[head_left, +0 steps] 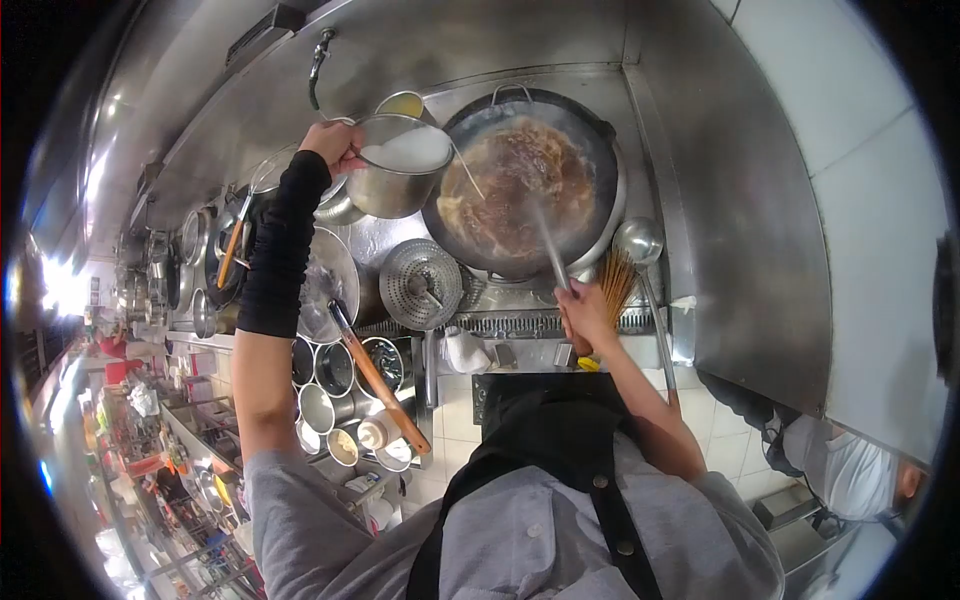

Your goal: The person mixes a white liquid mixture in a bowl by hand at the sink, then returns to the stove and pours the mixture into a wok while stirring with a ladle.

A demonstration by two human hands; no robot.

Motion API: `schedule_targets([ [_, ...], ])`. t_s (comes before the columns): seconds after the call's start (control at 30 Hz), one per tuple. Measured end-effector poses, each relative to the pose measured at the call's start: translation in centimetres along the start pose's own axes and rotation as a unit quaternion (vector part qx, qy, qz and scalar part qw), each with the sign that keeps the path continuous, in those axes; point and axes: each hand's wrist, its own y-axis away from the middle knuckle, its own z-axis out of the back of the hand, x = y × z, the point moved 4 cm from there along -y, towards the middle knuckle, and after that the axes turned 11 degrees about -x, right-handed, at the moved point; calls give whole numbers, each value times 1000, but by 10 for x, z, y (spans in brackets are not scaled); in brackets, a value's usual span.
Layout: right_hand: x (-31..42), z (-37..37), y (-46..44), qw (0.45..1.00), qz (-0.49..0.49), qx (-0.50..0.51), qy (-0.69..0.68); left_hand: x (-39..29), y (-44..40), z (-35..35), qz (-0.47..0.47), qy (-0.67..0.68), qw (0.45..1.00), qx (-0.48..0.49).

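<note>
Steel pot (385, 195), left of wok (602, 170), clamped in our left fingers (348, 145), white contents (412, 152) inside. Right fingers (573, 300) wrap utensil (552, 245) reaching into wok. Brown food (500, 212) already in wok; pouring, stirring unfinished, we judge.

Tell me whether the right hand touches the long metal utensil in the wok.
Touching: the head view shows the right hand closed around the utensil.
</note>
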Motion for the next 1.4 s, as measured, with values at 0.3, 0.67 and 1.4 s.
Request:
schedule_targets([
  [0.3, 33, 17, 30, 979, -149, 129, -50, 10, -16, 3, -55, -69, 996, 31],
  [0.67, 28, 18, 52, 994, -88, 64, 10, 10, -6, 0, -21, 15, 1000, 17],
  [1.4, 7, 8, 33, 999, -3, -23, 27, 7, -24, -15, -83, -108, 987, 86],
])
